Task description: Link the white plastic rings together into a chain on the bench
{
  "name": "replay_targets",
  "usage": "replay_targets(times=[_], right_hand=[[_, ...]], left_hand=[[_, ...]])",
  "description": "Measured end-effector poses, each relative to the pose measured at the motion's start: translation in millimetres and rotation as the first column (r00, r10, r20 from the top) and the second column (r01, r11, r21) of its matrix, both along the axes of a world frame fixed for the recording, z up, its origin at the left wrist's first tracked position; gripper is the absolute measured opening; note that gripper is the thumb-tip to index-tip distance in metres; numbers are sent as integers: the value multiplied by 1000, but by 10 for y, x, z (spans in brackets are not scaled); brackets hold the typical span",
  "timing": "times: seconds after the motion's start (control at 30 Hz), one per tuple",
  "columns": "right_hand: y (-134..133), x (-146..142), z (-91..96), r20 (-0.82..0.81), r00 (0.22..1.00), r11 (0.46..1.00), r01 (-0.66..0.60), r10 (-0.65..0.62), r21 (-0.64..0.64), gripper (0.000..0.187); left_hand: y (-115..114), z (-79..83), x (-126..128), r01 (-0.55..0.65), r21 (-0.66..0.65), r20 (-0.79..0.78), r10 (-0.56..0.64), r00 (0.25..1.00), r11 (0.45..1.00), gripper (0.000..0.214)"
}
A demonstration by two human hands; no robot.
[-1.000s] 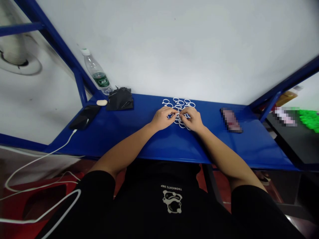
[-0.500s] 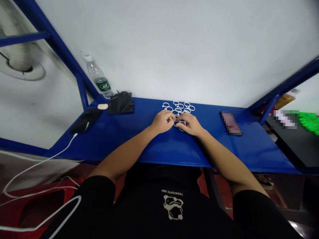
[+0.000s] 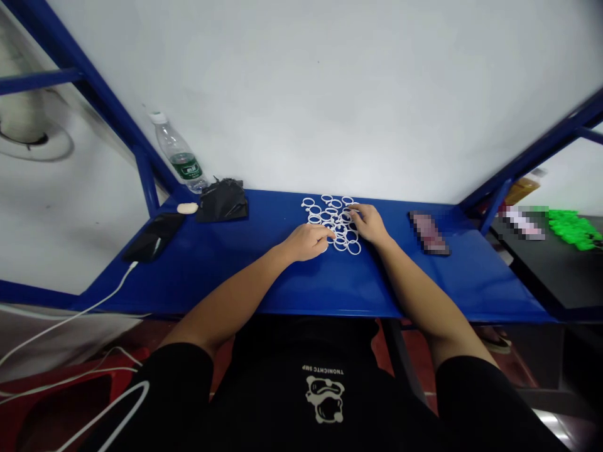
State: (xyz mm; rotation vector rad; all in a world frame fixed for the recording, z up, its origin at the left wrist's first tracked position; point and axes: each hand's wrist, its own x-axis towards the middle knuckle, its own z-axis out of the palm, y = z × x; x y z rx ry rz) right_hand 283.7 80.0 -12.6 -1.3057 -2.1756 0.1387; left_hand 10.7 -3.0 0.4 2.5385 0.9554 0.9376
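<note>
Several white plastic rings [image 3: 353, 247], each with a small knob, lie in a loose, overlapping cluster on the blue table [image 3: 264, 282]. At the near left side of the cluster is my left hand [image 3: 307, 242], its fingers curled together and the index fingertip at the rings. Whatever the left fingers may hold is hidden. My right hand [image 3: 369, 224] rests over the cluster's right side, thumb and fingers apart, the fingertips touching or just above rings. The hand covers part of those rings.
On the left are a black phone [image 3: 153, 237] with a white charging cable [image 3: 106, 292], a crumpled black bag [image 3: 221, 202], a pale oval object [image 3: 187, 208] and a plastic bottle [image 3: 183, 160]. A blurred-out phone [image 3: 428, 233] lies right. Green items [image 3: 572, 227] sit on a dark neighbouring surface.
My hands were close together over the rings, fingertips meeting. They have parted: the right hand has moved up and right with its fingers spread, uncovering more rings. The view has shifted slightly.
</note>
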Motion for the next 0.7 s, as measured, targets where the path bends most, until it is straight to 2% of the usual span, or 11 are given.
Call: replay_targets(times=[0.17, 0.3, 0.53, 0.7], right_hand=[[117, 78, -64, 157, 984, 989, 97, -79, -113, 54], [84, 40, -39, 271, 954, 965, 182, -128, -187, 50], [-8, 24, 79, 294, 906, 934, 345, -305, -92, 44], [31, 84, 83, 254, 912, 905, 377, -324, -199, 47]], left_hand=[[11, 12, 13, -3, -38, -75, 0, 997, 999, 40], [1, 35, 18, 1, -61, -112, -8, 994, 998, 41], [-15, 35, 47, -8, -113, -177, -13, 984, 994, 40], [-22, 40, 41, 16, -96, -137, -29, 990, 995, 39]])
